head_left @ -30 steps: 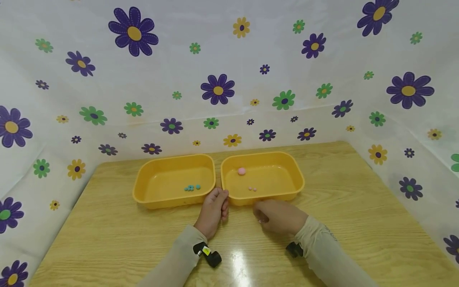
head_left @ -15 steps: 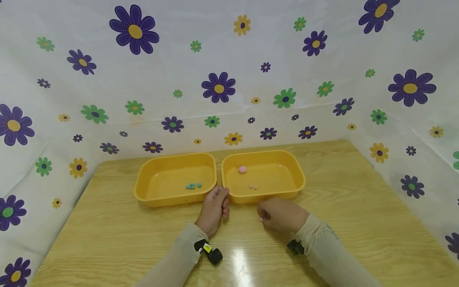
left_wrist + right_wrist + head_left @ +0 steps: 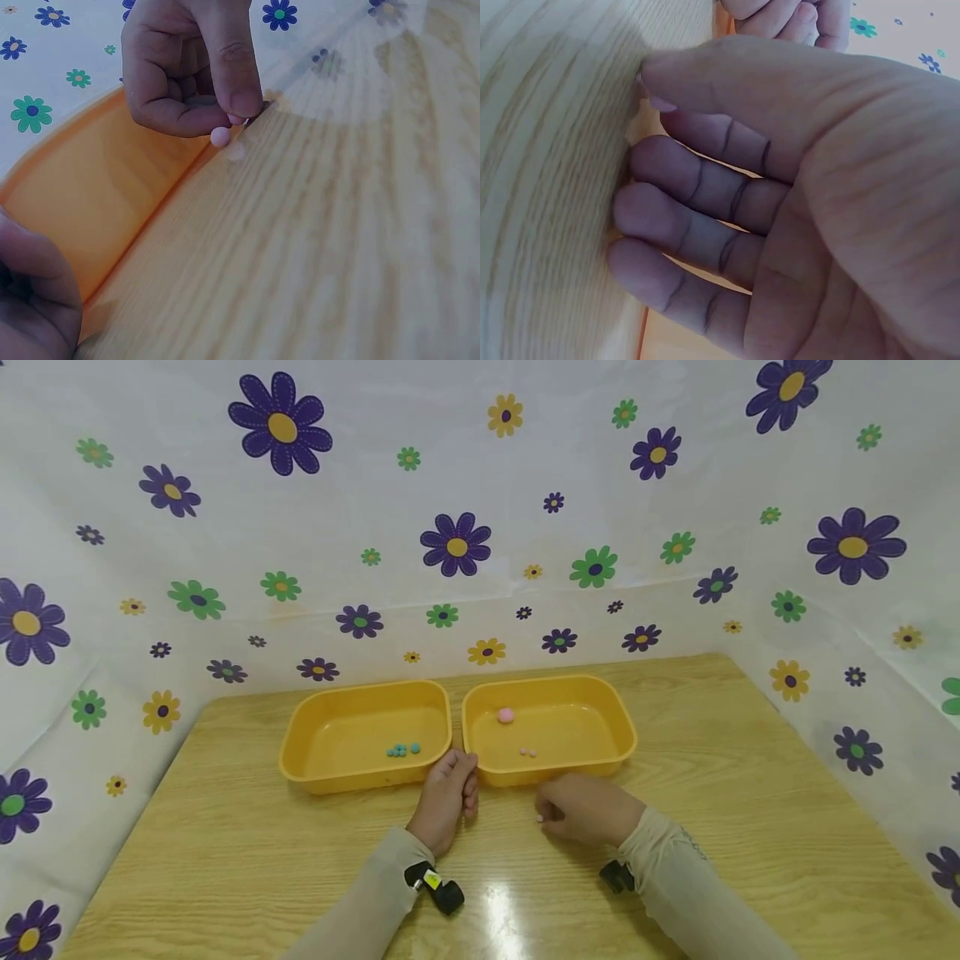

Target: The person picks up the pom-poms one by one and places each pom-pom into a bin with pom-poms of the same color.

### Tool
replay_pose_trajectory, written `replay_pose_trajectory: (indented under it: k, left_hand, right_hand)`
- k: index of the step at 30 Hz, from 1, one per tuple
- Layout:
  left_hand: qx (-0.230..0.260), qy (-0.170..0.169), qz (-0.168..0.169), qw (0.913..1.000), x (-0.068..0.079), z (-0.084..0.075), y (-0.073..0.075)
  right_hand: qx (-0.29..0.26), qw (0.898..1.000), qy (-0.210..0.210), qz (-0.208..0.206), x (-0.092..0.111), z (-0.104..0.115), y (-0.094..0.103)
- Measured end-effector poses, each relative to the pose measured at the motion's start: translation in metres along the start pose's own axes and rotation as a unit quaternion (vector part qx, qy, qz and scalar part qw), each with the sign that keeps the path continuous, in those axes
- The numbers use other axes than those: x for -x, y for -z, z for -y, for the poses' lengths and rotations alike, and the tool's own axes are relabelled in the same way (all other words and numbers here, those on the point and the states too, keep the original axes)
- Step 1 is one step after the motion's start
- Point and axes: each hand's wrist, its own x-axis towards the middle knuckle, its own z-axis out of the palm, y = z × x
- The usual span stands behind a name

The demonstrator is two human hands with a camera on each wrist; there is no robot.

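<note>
My right hand [image 3: 588,810] is low over the table in front of the right tray [image 3: 626,752]. In the left wrist view, its thumb and index finger pinch a small pink ball [image 3: 237,120], mostly hidden by the fingertips. A second pink ball [image 3: 220,136] shows just beside those fingertips; I cannot tell whether it touches them. The other right fingers [image 3: 656,217] are bent near the wood. My left hand [image 3: 444,802] rests, loosely curled, at the gap between the trays, its thumb against the right tray's front corner. I see nothing held in it.
A larger pink ball [image 3: 506,716] and two small pink balls [image 3: 528,752] lie inside the right tray. The left yellow tray [image 3: 292,752] holds several teal balls [image 3: 403,750]. Behind the wooden table [image 3: 225,860] hangs a flowered white cloth [image 3: 390,502].
My right hand shifts only slightly, and a pink ball now shows past its fingertips on the left. My left hand and both trays hold their places; the head view sways a little.
</note>
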Motion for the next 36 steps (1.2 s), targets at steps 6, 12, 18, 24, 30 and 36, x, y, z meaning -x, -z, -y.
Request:
replay_pose_trajectory:
  k: [6,12,18,24,30,36]
  left_hand:
    - [0.001,0.003,-0.004,1.0000,-0.001,0.001,0.001]
    - [-0.004,0.003,-0.001,1.0000,-0.002,0.001,0.000]
    - [-0.005,0.004,-0.003,1.0000,0.000,0.001,0.001]
    - [-0.004,0.004,-0.004,1.0000,0.000,-0.001,0.000]
    - [-0.002,0.004,-0.007,1.0000,0.000,-0.001,0.000]
    - [0.002,0.007,-0.009,0.9999,-0.001,0.001,0.002]
  right_hand:
    - [-0.006,1.000,-0.002,0.011,0.001,-0.002,0.002]
    - [-0.026,1.000,-0.002,0.014,0.004,0.001,0.009]
    - [-0.019,1.000,0.020,-0.009,0.004,0.006,0.016]
    - [-0.011,0.997,0.030,-0.066,0.005,0.008,0.023]
    - [0.025,0.982,0.000,-0.189,0.007,0.010,0.030]
    - [0.045,0.957,-0.054,-0.280,0.009,0.003,0.031]
